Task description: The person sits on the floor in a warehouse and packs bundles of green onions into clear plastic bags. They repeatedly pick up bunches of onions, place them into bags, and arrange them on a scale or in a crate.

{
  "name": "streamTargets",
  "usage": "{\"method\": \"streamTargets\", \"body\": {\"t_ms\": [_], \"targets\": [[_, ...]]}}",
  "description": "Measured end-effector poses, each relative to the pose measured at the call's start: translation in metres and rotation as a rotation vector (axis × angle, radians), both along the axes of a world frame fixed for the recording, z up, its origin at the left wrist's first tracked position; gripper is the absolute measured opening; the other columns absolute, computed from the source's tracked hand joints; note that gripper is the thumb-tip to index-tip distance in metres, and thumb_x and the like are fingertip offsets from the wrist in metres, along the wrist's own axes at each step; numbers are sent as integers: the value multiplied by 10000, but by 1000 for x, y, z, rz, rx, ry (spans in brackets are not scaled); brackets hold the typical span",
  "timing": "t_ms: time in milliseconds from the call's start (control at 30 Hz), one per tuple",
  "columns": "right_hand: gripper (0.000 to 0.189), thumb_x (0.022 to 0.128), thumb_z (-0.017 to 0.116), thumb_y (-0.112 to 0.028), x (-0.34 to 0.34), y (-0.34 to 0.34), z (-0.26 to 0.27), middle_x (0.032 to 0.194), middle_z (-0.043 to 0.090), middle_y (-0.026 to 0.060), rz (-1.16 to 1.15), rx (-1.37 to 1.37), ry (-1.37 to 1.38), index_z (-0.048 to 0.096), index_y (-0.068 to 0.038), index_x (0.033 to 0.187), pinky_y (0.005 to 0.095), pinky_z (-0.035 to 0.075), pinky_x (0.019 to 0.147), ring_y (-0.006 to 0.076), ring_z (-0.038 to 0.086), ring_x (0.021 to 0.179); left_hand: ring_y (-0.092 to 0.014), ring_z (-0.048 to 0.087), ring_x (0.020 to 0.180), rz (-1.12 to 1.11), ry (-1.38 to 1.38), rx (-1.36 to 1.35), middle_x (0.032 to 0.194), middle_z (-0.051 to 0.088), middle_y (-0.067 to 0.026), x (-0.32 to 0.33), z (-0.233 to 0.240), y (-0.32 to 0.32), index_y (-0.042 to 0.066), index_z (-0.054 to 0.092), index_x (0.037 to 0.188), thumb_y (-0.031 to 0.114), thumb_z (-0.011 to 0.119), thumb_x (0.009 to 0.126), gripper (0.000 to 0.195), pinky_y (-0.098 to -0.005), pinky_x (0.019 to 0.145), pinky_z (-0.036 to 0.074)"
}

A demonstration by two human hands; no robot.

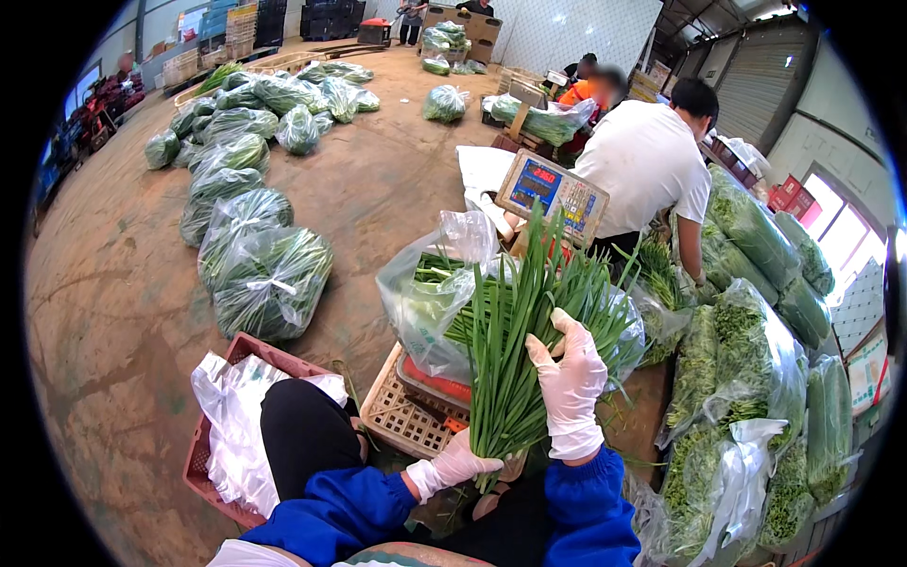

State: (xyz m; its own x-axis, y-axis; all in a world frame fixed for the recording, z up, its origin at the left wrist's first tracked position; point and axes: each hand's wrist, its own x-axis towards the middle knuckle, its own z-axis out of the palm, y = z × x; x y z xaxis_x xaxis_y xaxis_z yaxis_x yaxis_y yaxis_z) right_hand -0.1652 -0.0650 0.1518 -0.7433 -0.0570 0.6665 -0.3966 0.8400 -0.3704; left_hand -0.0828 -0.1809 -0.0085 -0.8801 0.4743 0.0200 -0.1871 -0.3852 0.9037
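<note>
My left hand, in a white glove, grips a bundle of long green leafy stalks, likely garlic chives, near their lower ends. The bundle stands nearly upright, leaf tips up. My right hand, gloved too, is at the bundle's right side with thumb and fingers curved and a gap between them. Behind the bundle, an open clear plastic bag holds more such stalks. It rests on a scale with a red base, whose display panel is lit. Under the bag stands a cream plastic crate, with an orange-handled knife by it.
A red crate with white plastic bags is at my left. Tied bags of greens line the floor beyond. Bagged greens are stacked at my right. A person in a white shirt bends close by; others work farther back.
</note>
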Motion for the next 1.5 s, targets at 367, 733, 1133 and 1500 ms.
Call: {"method": "streamTargets", "body": {"t_ms": [367, 733, 1133, 1500], "targets": [[288, 833, 619, -111, 23, 13, 23, 1049, 616, 73, -3, -227, 392, 575, -30, 1105, 247, 485, 627, 103, 579, 746, -166, 616, 836, -39, -128, 165, 948, 645, -82, -1, 22, -9, 3, 567, 1087, 56, 697, 717, 395, -301, 777, 496], [785, 761, 722, -160, 89, 27, -77, 1325, 401, 116, 316, -1320, -697, 260, -40, 1384, 331, 370, 980, 215, 426, 1177, -189, 625, 800, -159, -355, 350, 929, 637, -97, -5, 30, -18, 15, 519, 1148, 67, 677, 715, 464, -321, 749, 510], [855, 662, 761, -280, 81, 7, -100, 1264, 495, 153, 808, -1838, -929, 327, -28, 1353, 424, 441, 947, 283, 525, 1106, -231, 583, 543, 370, 893, -1670, 755, 556, -139, 22, 85, 14, -121, 313, 1278, 250, 647, 675, 783, -340, 458, 469], [797, 653, 652, -131, 102, 37, -17, 891, 575, 80, 744, -1670, -488, 299, 50, 1344, 311, 532, 725, 180, 591, 748, -205, 620, 883, -245, 472, -310, 1032, 621, -141, 8, 147, -42, 101, 312, 1391, 211, 639, 826, 661, -312, 780, 496]]}}
